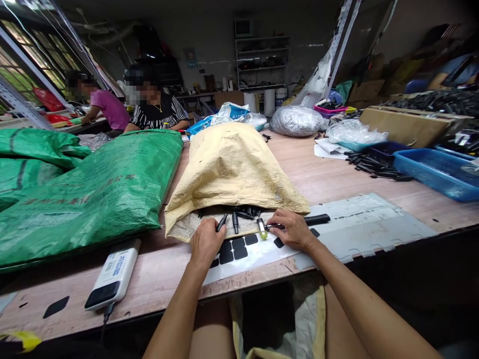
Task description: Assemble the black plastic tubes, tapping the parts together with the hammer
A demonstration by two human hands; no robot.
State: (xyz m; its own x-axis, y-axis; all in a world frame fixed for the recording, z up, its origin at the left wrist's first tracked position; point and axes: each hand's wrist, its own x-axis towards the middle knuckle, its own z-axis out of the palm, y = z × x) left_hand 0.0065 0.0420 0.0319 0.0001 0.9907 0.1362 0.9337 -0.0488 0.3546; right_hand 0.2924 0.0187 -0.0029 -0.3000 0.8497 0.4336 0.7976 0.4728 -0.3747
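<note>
My left hand [207,238] is closed around a small black tapered tube [221,223] at the mouth of a cream woven sack [239,167]. My right hand [291,229] pinches a slim dark piece [274,226], partly hidden by the fingers. Just left of those fingertips is a small clear and yellow-green cylinder [262,228]; whether it is joined to the dark piece I cannot tell. Between my hands a black tube [235,223] lies on the sack's lower lip, with more black parts [247,213] inside the opening. A long black stick [317,219] lies beyond my right wrist.
Green sacks [93,194] fill the left side. A white power bank [114,274] with a cable lies near the front edge. To the right are black parts [376,164] and a blue tray [437,172]. An open sack [318,319] hangs below the edge. Two people sit across.
</note>
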